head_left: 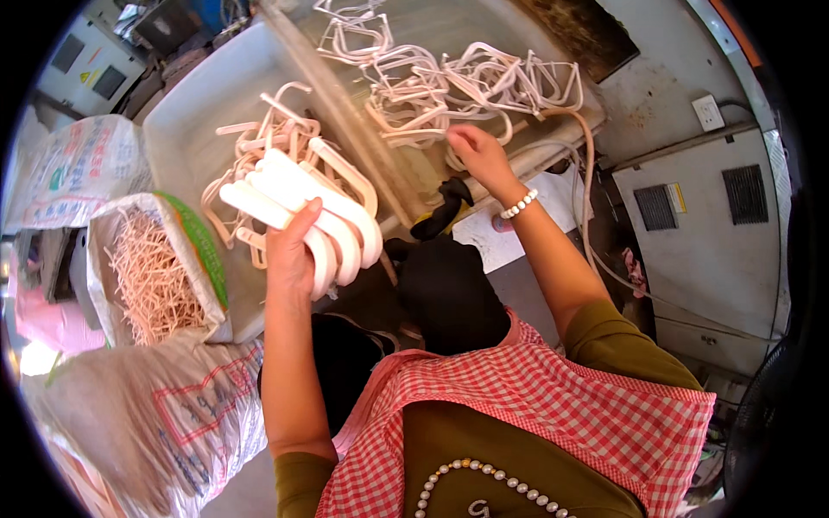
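Note:
My left hand (292, 259) is closed round a stack of pale pink curved plastic pieces (324, 207), shaped like hooked handles and lying side by side. Beneath and behind that stack, more pink pieces (270, 129) are heaped in the left tub. On the right, my right hand (482, 158) reaches to the near edge of a tangled heap of pink plastic pieces (492, 82). Its fingers are drawn together at the end of one piece; the fingertips are partly hidden.
A pale plastic tub (186, 104) stands left of a wooden divider (332, 99). Thin pink sticks (155, 281) fill an open sack at the left, with a stuffed sack (173, 406) nearer me. A hose (590, 190) runs down the right, before a grey cabinet (708, 250).

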`<action>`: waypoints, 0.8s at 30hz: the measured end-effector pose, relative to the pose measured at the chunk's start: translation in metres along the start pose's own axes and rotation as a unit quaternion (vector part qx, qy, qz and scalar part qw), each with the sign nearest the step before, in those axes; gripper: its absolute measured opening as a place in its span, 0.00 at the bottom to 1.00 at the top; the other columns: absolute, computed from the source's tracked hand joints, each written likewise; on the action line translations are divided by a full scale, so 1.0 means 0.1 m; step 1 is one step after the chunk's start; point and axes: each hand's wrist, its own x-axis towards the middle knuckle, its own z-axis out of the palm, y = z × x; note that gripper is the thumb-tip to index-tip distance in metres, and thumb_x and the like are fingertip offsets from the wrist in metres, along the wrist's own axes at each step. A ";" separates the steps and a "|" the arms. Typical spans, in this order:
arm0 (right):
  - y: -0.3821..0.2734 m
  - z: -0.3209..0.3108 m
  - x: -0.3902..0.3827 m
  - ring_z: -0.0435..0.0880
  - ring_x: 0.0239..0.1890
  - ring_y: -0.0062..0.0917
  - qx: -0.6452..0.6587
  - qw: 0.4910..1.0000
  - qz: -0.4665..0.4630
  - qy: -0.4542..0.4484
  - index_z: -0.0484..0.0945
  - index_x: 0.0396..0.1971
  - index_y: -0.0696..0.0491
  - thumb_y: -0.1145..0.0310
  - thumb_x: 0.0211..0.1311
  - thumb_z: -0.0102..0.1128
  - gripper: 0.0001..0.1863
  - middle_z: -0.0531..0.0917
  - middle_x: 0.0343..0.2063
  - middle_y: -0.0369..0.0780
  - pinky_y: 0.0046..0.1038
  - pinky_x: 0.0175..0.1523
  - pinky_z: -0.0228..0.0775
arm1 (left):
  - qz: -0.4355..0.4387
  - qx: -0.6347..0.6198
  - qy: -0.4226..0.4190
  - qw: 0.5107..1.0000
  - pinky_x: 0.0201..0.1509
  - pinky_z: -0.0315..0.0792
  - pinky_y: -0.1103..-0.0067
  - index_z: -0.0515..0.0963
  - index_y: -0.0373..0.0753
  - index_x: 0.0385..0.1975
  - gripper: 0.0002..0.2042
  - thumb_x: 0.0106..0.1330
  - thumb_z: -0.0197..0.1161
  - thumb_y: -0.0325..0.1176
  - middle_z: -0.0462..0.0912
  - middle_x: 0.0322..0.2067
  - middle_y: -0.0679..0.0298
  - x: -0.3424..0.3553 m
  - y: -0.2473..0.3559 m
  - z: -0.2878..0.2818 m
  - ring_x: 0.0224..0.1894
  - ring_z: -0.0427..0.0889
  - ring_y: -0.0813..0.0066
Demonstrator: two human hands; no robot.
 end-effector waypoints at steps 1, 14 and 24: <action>0.18 -0.14 -0.11 0.81 0.32 0.23 -0.062 0.997 0.030 -0.027 0.80 0.41 0.57 0.58 0.63 0.59 0.17 0.83 0.31 0.38 0.26 0.40 0.72 | -0.012 0.018 -0.005 1.000 0.50 0.75 0.72 0.69 0.33 0.52 0.23 0.56 0.67 0.21 0.78 0.44 0.58 0.01 -0.01 -0.01 0.45 0.79 0.67; 0.32 0.12 -0.44 0.74 0.34 0.22 0.066 0.997 -0.028 -0.023 0.72 0.31 0.56 0.68 0.54 0.65 0.11 0.75 0.32 0.36 0.23 0.43 0.67 | -0.038 0.067 -0.030 0.997 0.48 0.76 0.74 0.70 0.32 0.50 0.22 0.56 0.68 0.23 0.79 0.42 0.59 0.19 -0.14 0.22 0.43 0.80 0.68; -1.20 0.85 -0.14 0.76 0.38 0.36 -0.106 0.925 -0.361 -0.060 0.80 0.34 0.52 0.73 0.50 0.65 0.09 0.77 0.35 0.42 0.32 0.44 0.69 | 0.000 0.159 -0.080 0.984 0.50 0.72 0.77 0.71 0.33 0.52 0.23 0.53 0.61 0.16 0.79 0.44 0.63 0.25 -0.23 0.22 0.44 0.79 0.72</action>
